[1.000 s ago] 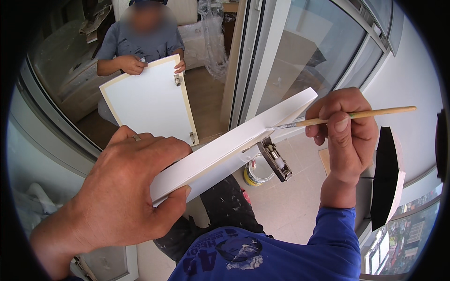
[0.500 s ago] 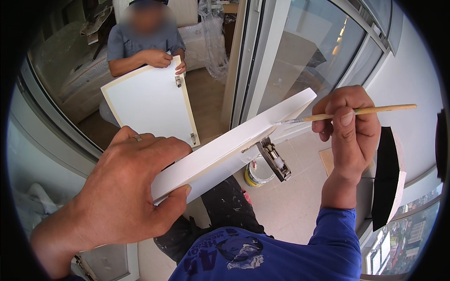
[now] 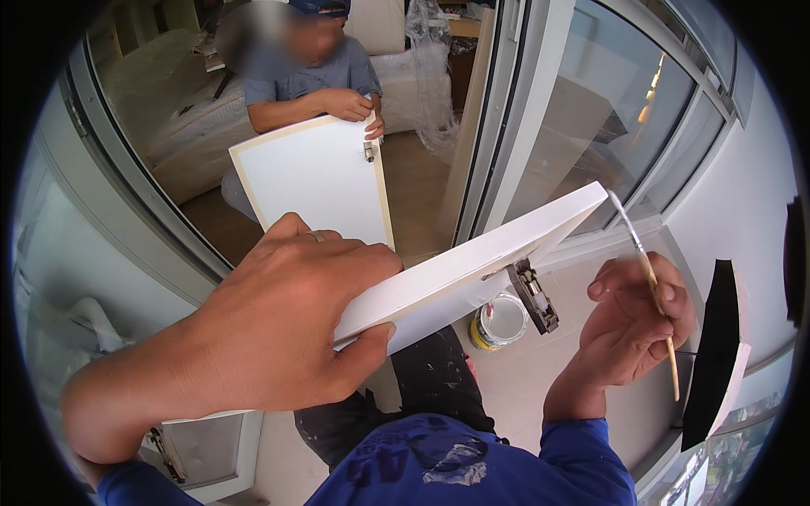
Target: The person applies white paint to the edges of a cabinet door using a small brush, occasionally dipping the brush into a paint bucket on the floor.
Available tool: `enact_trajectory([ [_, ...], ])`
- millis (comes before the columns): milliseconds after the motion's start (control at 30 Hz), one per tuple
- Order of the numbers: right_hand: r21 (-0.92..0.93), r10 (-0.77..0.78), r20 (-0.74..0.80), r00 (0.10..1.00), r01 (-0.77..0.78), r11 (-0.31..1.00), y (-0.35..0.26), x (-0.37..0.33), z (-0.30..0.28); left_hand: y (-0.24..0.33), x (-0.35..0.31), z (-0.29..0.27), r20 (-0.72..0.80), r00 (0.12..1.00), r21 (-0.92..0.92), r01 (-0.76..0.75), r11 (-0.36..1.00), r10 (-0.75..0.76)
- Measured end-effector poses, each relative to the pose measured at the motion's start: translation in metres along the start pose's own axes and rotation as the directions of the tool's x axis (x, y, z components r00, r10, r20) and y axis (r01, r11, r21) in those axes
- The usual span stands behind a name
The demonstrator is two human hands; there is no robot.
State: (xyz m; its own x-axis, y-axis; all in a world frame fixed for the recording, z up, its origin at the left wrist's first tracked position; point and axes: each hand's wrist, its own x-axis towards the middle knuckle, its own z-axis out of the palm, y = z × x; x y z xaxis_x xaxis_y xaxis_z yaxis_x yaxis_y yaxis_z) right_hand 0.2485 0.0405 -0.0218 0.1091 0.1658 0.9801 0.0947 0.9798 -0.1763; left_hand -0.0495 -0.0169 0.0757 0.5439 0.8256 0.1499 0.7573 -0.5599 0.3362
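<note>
My left hand (image 3: pixel 270 325) grips the near end of a white cabinet door (image 3: pixel 481 247), thumb below and fingers over its edge. The door tilts up away from me, its narrow edge facing upward. A metal hinge (image 3: pixel 535 295) sticks out from its right side. In my right hand (image 3: pixel 637 316), a thin paintbrush (image 3: pixel 646 263) with a wooden handle is held between thumb and fingers. Its whitish bristles point up, close to the door's far corner; whether they touch it I cannot tell.
A paint can (image 3: pixel 499 322) stands on the tiled floor beyond my knees. Across the doorway a co-worker (image 3: pixel 316 93) holds another white door (image 3: pixel 316 177) with a hinge. Glass sliding panels (image 3: pixel 582 110) rise on the right, and a black panel (image 3: pixel 710 354) stands at far right.
The paintbrush has left the middle of the door's edge and swung from nearly level to steep, its bristles now by the far corner. My right hand has lowered and turned. The view has shifted.
</note>
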Motion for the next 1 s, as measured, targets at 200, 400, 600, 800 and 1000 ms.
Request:
enact_trajectory([
  [200, -0.062, 0.279, -0.601, 0.749, -0.392, 0.918, 0.063, -0.080, -0.014, 0.007, -0.003, -0.005, 0.024, 1.000, 0.114, -0.002, 0.993, -0.001],
  [400, -0.150, 0.598, -0.517, 0.612, -0.753, 0.641, 0.106, -0.149, -0.009, 0.009, -0.005, -0.013, 0.050, 0.999, 0.284, -0.027, 0.958, 0.013],
  [600, -0.200, 0.548, -0.437, 0.714, -0.671, 0.714, 0.136, -0.155, 0.002, 0.017, -0.007, -0.019, 0.101, 0.995, 0.414, -0.016, 0.910, -0.028],
  [800, -0.216, 0.539, -0.406, 0.738, -0.650, 0.728, 0.154, -0.166, 0.015, 0.011, -0.031, -0.025, 0.088, 0.981, 0.424, 0.123, 0.897, -0.176],
  [1000, -0.209, 0.578, -0.388, 0.718, -0.679, 0.704, 0.160, -0.170, 0.017, 0.011, -0.083, -0.035, -0.080, 0.908, 0.447, 0.402, 0.799, -0.412],
])
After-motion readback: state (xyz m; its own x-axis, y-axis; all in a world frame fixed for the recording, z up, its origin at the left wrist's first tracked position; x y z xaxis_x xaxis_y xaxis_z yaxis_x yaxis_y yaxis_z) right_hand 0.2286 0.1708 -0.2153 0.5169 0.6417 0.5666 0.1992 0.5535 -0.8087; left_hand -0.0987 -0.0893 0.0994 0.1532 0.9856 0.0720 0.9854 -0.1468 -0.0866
